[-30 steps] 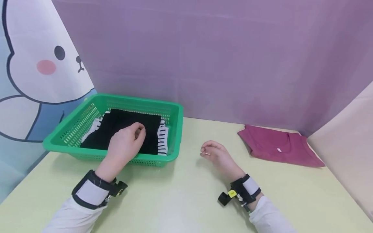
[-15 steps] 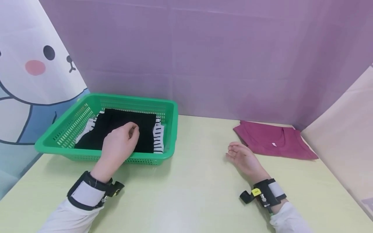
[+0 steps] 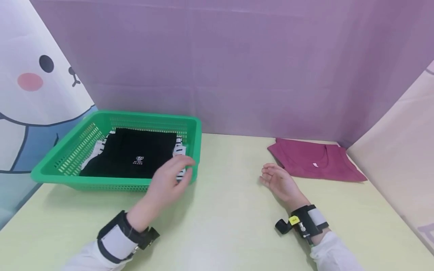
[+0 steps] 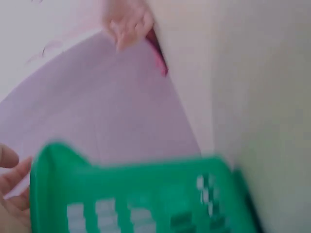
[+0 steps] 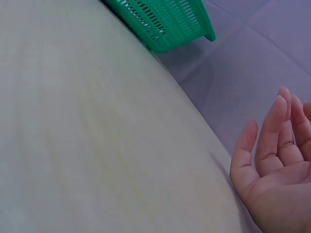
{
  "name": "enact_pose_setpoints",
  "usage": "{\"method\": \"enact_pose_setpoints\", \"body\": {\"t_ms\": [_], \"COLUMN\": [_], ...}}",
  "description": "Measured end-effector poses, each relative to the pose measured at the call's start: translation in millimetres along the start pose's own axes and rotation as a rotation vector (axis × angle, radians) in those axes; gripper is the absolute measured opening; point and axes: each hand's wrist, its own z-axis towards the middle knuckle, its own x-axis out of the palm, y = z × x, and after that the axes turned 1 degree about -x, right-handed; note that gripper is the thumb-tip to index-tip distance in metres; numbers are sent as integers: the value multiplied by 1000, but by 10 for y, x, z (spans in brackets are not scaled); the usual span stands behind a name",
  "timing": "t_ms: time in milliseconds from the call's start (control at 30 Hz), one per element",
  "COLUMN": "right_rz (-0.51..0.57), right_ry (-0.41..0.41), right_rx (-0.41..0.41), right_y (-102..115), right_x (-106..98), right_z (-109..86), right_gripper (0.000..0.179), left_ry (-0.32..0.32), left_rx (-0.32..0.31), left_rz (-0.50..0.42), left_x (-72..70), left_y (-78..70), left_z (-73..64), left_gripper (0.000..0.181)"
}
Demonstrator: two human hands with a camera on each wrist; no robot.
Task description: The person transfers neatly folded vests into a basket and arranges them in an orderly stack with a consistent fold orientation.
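Observation:
A green plastic basket stands at the left of the table, holding a folded black garment with a small white print. Striped black-and-white cloth peeks out beneath the black one. Over the basket's front right corner hovers my left hand, its fingers loosely bent and nothing in them; the left wrist view shows the basket's wall close by. My right hand, relaxed with the palm turned inward, is above the table and holds nothing. Just beyond it lies a folded maroon garment with a small white label.
A pale yellow-green table spans the front. Behind it hangs a purple cloth backdrop. At the left is a cartoon-printed cloth, and a pale panel bounds the right side.
My left hand has moved right from over the black garment, uncovering its white print. The right hand moved right toward the maroon garment, then stayed nearly still. The head view shifted slightly right.

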Motion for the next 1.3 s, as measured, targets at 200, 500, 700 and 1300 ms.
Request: {"method": "enact_pose_setpoints", "body": {"t_ms": [200, 500, 700, 1300], "right_rz": [14, 23, 19, 4], "right_ry": [-27, -54, -64, -105], "right_rx": [11, 12, 12, -1], "right_y": [10, -3, -1, 10], "right_x": [-6, -6, -16, 14], "right_z": [6, -20, -44, -30], "right_gripper": [50, 50, 47, 49], "left_ry": [63, 282, 254, 27], "left_rx": [167, -120, -423, -956], "left_rz": [-144, -397, -627, -1181], "left_x": [248, 606, 861, 1677], "left_y": [-232, -441, -419, -113], "left_z": [41, 95, 171, 335], "left_gripper": [15, 15, 17, 21]}}
